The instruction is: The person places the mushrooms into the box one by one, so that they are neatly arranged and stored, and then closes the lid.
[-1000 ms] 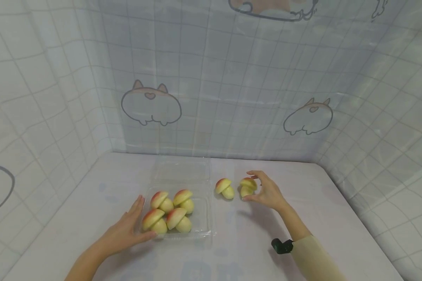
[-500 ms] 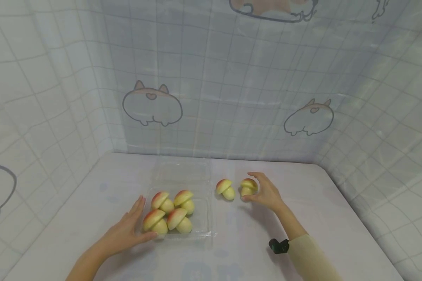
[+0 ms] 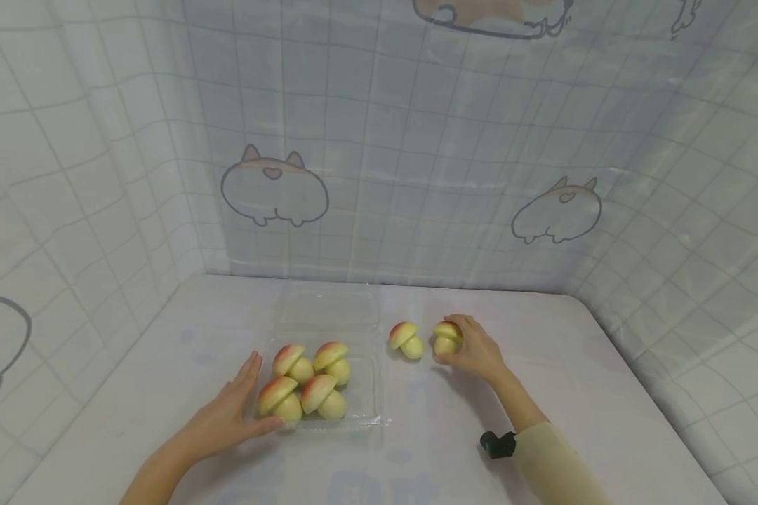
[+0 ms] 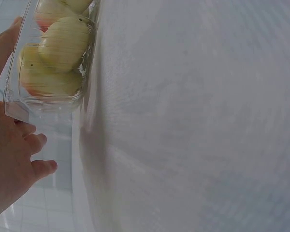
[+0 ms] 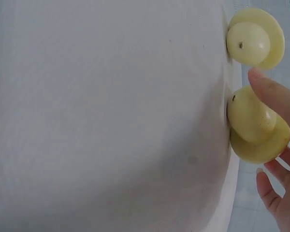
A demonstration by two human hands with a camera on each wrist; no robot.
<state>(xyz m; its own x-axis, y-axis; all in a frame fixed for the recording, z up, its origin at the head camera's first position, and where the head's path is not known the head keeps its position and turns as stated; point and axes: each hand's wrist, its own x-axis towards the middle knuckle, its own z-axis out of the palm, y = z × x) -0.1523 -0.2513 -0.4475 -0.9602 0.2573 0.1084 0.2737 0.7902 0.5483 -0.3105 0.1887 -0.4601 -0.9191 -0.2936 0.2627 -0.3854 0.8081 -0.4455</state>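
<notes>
In the head view, my left hand [image 3: 227, 417] rests against the left side of a clear plastic clamshell box [image 3: 366, 393], fingers fairly straight, thumb at its front edge. Several yellow toy mushrooms [image 3: 330, 405] with red-tinged caps lie inside; the left wrist view shows some through the box wall [image 4: 50, 104]. My right hand [image 3: 476, 351] holds a toy mushroom [image 3: 445, 342] on the table, thumb at its near side and fingers curled over its cap. Part of it is hidden by the hand. Another toy mushroom [image 3: 406, 341] lies just to its left, untouched.
The box's clear lid [image 3: 326, 308] lies folded back behind it. A white table [image 3: 417, 449] bears everything. Cloth walls [image 3: 379, 140] with grid lines and cartoon dogs rise at the back and sides. A dark device [image 3: 497, 445] sits at the right wrist.
My right hand's fingers have come down and closed on the right-hand toy mushroom, which stays in its place. The left hand and the box look unmoved.
</notes>
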